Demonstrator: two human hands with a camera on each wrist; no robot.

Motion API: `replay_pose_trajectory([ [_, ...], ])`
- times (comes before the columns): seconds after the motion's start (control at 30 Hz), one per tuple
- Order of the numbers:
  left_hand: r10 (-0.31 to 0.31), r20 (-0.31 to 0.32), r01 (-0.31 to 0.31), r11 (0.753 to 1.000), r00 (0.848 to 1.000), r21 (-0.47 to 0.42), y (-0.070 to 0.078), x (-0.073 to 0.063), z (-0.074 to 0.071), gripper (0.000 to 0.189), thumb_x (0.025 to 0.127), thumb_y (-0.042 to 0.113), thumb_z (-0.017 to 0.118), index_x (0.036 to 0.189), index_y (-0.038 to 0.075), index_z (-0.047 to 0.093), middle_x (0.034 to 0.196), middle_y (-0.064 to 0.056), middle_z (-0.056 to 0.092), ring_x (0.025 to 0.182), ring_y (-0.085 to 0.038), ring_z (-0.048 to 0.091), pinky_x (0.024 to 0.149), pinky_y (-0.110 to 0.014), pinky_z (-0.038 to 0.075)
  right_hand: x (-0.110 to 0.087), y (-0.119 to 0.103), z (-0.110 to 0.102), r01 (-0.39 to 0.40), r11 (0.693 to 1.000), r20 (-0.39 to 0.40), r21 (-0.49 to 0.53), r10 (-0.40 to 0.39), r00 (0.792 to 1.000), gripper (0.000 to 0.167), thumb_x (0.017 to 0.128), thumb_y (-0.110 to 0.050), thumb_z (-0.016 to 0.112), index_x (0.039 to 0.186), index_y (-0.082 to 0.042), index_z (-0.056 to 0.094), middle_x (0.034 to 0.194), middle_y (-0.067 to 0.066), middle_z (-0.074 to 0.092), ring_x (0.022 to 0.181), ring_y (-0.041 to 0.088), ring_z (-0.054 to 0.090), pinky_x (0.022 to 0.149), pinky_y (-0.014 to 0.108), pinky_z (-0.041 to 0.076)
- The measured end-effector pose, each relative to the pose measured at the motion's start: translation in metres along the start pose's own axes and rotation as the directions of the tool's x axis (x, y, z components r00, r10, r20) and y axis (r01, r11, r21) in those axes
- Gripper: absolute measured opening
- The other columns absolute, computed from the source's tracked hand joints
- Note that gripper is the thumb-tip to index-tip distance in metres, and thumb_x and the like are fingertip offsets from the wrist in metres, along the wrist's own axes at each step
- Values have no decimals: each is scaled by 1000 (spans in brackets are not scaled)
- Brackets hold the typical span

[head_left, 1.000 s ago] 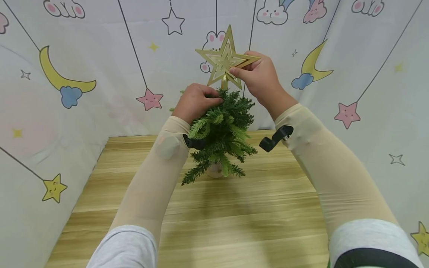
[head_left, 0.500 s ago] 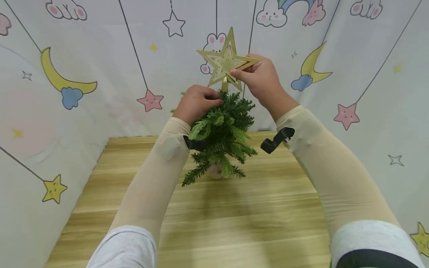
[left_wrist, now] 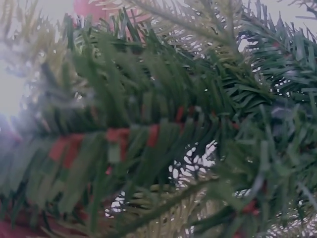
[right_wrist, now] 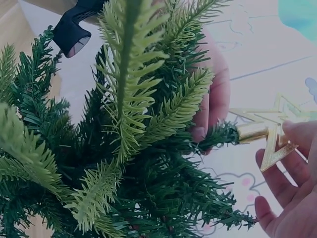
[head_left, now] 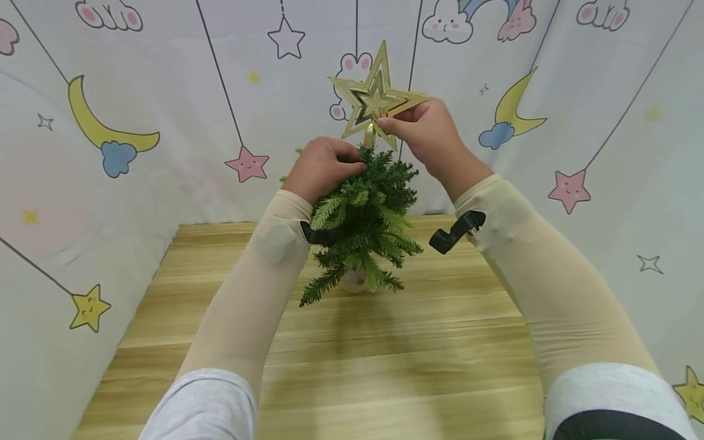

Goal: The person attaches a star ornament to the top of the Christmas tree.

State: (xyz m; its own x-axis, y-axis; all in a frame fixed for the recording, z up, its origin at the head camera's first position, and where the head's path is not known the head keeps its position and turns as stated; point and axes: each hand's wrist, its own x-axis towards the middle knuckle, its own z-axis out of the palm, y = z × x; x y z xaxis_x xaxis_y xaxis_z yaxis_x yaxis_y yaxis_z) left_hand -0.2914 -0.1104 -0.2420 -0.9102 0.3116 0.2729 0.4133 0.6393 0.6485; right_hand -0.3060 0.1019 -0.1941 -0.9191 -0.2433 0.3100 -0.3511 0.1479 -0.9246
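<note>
A gold star tree topper (head_left: pixel 376 101) stands over the tip of a small green artificial Christmas tree (head_left: pixel 379 214). My right hand (head_left: pixel 431 131) pinches the star's lower right part between thumb and fingers. In the right wrist view the topper's gold socket (right_wrist: pixel 251 132) sits at the end of the top sprig. My left hand (head_left: pixel 324 165) pinches the tree just below the tip, its fingertips partly among the needles. Green needles (left_wrist: pixel 148 104) fill the left wrist view and mostly hide that hand.
The tree stands on a pale round base (head_left: pixel 354 280) upon a wood-grain table (head_left: pixel 385 366). Behind it hangs a white curtain (head_left: pixel 181 122) printed with moons, stars and rabbits. Black camera mounts (head_left: pixel 456 231) stick out from both wrists.
The star has turned and tilted slightly, shifting a little to the right with my right hand. My left hand keeps its hold below the tip.
</note>
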Motion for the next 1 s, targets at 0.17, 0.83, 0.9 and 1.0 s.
replay_pose_trajectory([
  [0.17,-26,-3,27,997,1000,73,2,-2,-4,20,100,31,71,111,17,80,113,1,73,100,-16,64,90,-39,53,-1,0,0,2,1000,12,14,-3,1000,33,96,-14,76,123,2,71,111,7,76,118,21,66,106,34,48],
  [0.83,-74,-74,86,981,994,174,4,-27,-30,33,102,46,62,125,29,77,133,6,69,118,-20,65,115,-48,37,-46,31,-32,95,898,19,-429,-96,995,43,102,-42,64,135,-14,64,134,1,65,129,17,54,109,46,39],
  [0.9,-29,-132,48,988,991,148,1,-36,-31,31,103,44,61,125,28,77,133,7,69,106,-21,68,106,-43,45,-64,43,-39,129,866,32,-482,-129,991,46,103,-41,63,140,-14,61,140,4,61,135,21,50,114,50,35],
  [1.0,133,-230,-100,984,964,149,-12,-55,-30,31,103,37,63,126,23,77,132,3,70,107,-24,67,102,-42,47,-94,63,-50,197,814,74,-547,-187,980,50,102,-36,65,145,-12,58,147,9,57,140,30,46,117,55,31],
])
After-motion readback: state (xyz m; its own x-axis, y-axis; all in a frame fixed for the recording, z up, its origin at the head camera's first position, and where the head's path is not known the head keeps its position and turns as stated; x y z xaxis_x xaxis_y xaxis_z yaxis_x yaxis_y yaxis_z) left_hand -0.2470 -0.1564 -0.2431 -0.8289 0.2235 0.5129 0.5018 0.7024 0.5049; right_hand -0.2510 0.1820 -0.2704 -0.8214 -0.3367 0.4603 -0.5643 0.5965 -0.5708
